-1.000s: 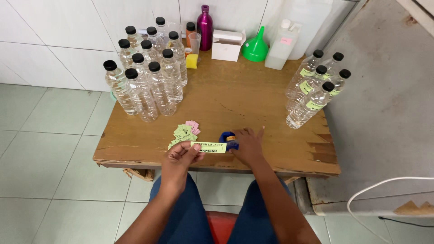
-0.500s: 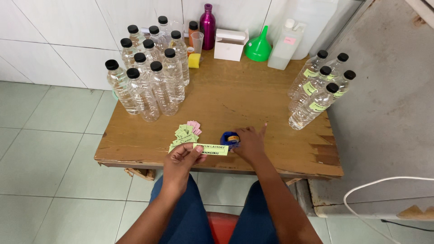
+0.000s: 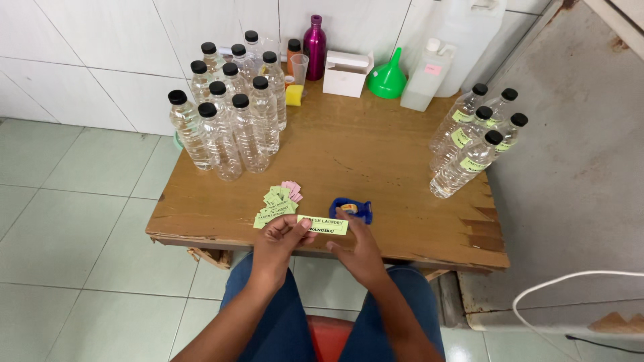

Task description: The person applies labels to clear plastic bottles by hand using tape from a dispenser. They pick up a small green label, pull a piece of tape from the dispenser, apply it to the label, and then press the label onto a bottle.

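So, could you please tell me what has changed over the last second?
The right hand has drawn back from the blue tape dispenser toward the table's near edge, now at the right end of the green label. The left hand keeps hold of the label. Bottles, label pile and funnel are unmoved.

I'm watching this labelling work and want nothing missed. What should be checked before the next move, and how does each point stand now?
1. Green label held by both hands: ok, the left hand and right hand each pinch an end.
2. Label flat, not creased: ok, it looks straight.
3. Tape dispenser near: ok, just beyond the right hand.
4. Spare labels at hand: ok, a loose pile beside the left hand.
5. Unlabelled bottles capped and upright: ok, grouped at the table's left.
6. Tape already on the label: cannot tell.
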